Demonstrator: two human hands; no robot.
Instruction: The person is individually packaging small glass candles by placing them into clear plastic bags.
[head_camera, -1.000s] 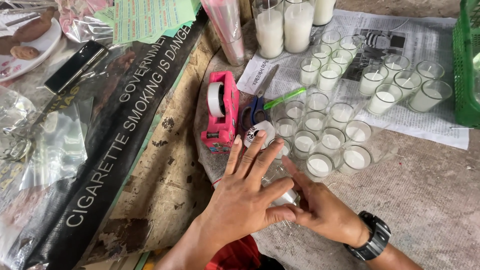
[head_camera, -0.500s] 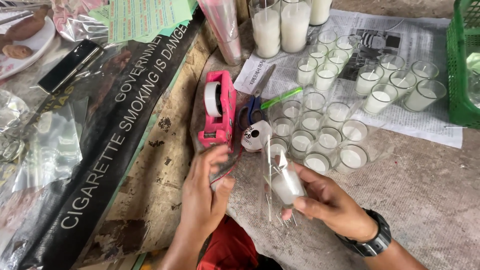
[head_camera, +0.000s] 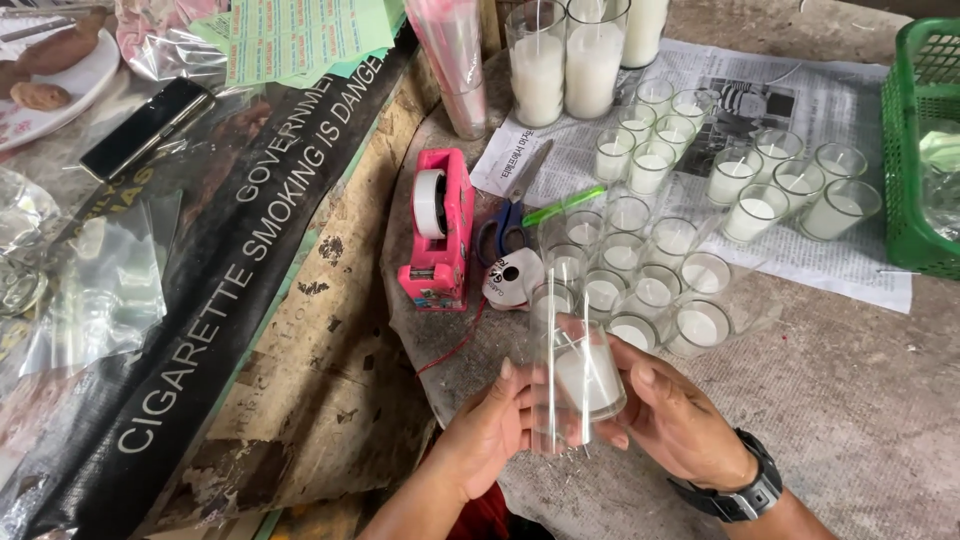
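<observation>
Head view, low centre of the frame: the left hand (head_camera: 490, 425) and the right hand (head_camera: 675, 420) close from either side on a small glass candle (head_camera: 588, 378) inside a clear plastic sleeve (head_camera: 552, 385), fingers curled round the wrap, apparently so the film stays snug against the glass. The right wrist carries a black watch (head_camera: 745, 487). Just above the hands, a cluster of small white candles (head_camera: 640, 270) stands close together on the rough surface (head_camera: 850, 400), within easy reach. Left of them sit a pink tape dispenser (head_camera: 440, 228) and blue-handled scissors (head_camera: 510, 215), near for cutting and sealing. Further up, more small candles (head_camera: 790, 185) rest on a newspaper (head_camera: 850, 265), tall candles (head_camera: 565, 60) behind, a green basket (head_camera: 920, 150) at the right edge.
</observation>
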